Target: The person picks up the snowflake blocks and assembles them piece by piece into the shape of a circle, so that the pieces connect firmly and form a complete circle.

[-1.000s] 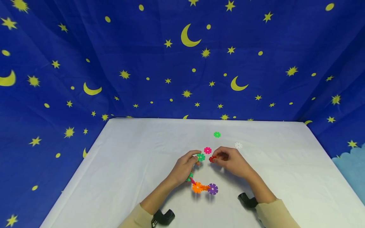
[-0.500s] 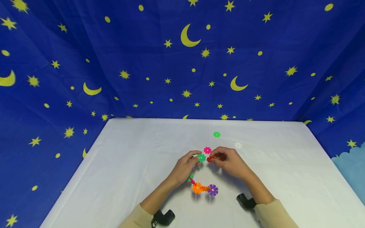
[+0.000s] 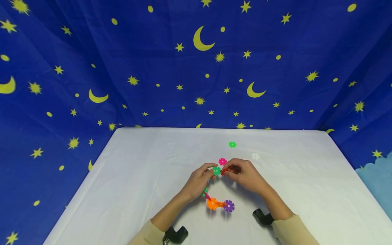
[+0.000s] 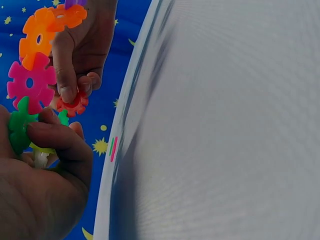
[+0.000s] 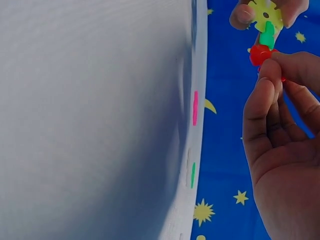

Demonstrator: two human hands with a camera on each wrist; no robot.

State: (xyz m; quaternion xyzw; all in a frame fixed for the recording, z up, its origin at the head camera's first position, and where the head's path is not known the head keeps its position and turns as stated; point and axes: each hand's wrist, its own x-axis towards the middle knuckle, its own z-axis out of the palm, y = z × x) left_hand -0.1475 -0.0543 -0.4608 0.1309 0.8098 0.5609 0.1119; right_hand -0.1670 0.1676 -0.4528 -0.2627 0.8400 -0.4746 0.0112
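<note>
My left hand (image 3: 197, 183) grips a chain of slotted snowflake discs. The chain's tail hangs below that hand, through a pink disc (image 4: 30, 82) and orange discs (image 3: 212, 203) to a purple disc (image 3: 228, 206). At the chain's other end a green disc (image 3: 216, 170) sticks out past the left fingertips, with a yellow disc (image 5: 265, 15) beside it. My right hand (image 3: 246, 175) pinches a red disc (image 5: 260, 55) between thumb and fingers. Its edge meets the edge of the green disc; whether their slots interlock I cannot tell. Fingers hide the chain's middle.
Loose on the white table (image 3: 147, 160) lie a pink disc (image 3: 222, 161) just beyond the hands, a bright green disc (image 3: 232, 144) and a white disc (image 3: 255, 156) farther back. Black wrist devices (image 3: 263, 217) sit by both forearms. A blue starry cloth (image 3: 171, 68) stands behind.
My right hand has moved slightly left, bringing the red disc from a gap apart up against the green disc. The left hand and chain have barely shifted.
</note>
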